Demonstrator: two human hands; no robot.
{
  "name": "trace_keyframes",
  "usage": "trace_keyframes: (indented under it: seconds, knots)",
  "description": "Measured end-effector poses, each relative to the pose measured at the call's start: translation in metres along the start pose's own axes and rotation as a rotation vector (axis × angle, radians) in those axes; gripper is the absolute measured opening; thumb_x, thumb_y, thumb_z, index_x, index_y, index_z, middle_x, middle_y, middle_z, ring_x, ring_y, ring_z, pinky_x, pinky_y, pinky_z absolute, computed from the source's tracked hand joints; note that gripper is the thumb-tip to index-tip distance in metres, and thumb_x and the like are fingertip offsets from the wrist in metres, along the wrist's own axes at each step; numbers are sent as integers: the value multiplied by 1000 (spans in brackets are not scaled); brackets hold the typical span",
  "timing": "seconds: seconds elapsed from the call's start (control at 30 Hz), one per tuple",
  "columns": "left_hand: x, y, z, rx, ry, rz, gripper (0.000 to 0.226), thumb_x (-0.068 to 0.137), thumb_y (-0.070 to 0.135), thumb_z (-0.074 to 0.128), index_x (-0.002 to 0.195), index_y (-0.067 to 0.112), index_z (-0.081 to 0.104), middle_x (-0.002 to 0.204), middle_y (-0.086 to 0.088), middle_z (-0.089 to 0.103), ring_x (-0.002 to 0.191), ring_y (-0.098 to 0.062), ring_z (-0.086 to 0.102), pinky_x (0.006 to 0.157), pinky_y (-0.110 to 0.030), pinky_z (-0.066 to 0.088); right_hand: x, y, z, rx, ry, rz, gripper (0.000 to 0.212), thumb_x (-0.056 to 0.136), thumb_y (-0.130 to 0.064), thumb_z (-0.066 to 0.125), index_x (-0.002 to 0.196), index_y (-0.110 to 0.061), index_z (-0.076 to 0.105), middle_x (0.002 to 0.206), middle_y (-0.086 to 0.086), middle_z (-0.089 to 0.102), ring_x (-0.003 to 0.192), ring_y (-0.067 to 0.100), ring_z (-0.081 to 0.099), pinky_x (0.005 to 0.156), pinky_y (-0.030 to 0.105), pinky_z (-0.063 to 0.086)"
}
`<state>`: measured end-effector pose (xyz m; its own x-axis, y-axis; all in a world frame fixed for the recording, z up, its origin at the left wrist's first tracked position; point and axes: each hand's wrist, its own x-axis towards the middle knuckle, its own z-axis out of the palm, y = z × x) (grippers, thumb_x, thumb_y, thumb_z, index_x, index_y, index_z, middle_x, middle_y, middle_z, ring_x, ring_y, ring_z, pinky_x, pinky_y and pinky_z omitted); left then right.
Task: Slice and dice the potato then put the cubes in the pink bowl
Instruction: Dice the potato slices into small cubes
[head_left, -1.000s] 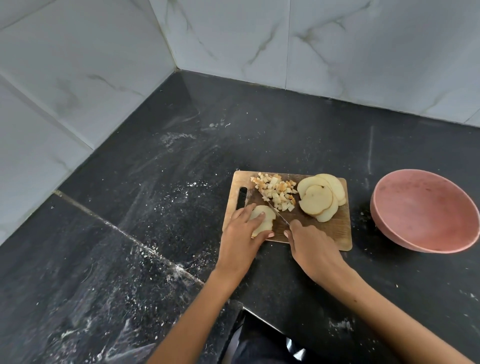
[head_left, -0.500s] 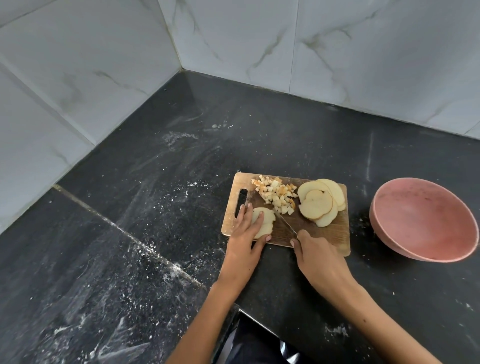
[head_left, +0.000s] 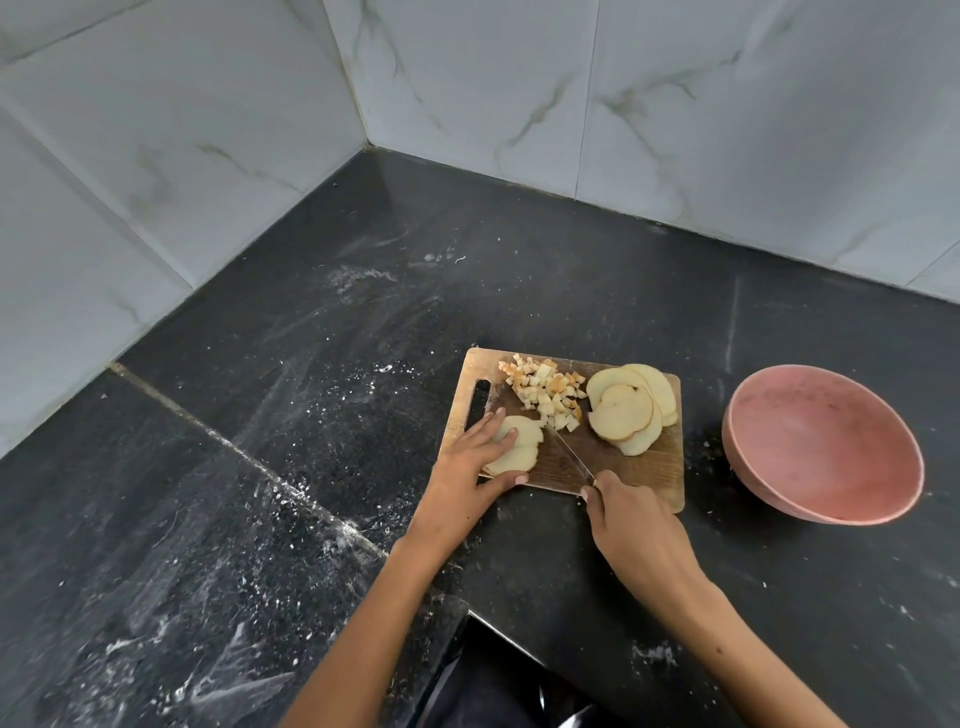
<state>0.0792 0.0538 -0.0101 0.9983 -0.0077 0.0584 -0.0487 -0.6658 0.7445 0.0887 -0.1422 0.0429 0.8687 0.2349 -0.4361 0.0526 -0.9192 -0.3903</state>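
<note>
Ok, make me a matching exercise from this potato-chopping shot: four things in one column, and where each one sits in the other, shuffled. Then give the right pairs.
Things
1. potato cubes
2. stack of slices
3. pink bowl
4. knife

Places
A. on the counter, right of the cutting board
B. in the right hand, blade across the board
C. heaped at the board's far edge
D. on the board's right side, beside the cubes

Pairs: 1-C, 2-D, 3-A, 4-B
</note>
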Motion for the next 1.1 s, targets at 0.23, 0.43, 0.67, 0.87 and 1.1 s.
trace_keyframes:
  seconds: [0.23,0.43,0.67,0.87,1.1]
  knots:
    - [1,-2,-3,-12,12,20,52,80,20,76,129,13,59,142,9,38,137,-5,31,110,-6,15,-2,-3,-1,-4,44,24,22,103,-35,31,94,-19,44,85,0,58,78,18,57,67,34,47]
    - [2,-5,-3,-24,12,18,52,80,20,77,128,14,59,142,10,39,137,-5,31,111,-6,13,-5,-6,0,-16,61,53,25,103,-36,32,93,-17,44,86,1,58,82,22,58,70,37,49]
    - [2,-5,-3,-49,-2,0,51,82,21,75,130,16,58,143,12,37,138,-3,29,111,-6,12,-8,-7,3,9,78,108,26,103,-36,33,85,-19,39,81,0,53,76,21,49,66,34,41]
    - [1,-5,-4,-65,-8,-5,52,82,24,75,131,18,57,147,9,38,139,-2,28,116,-17,16,-3,-14,2,2,63,102,23,103,-34,33,88,-19,40,82,0,51,76,20,50,67,35,43]
    - [4,-5,-8,33,-71,46,52,86,28,70,135,18,54,148,11,30,139,0,21,114,-17,12,0,-17,-5,-74,20,54,23,104,-34,32,90,-18,40,76,-2,48,71,18,49,57,32,35]
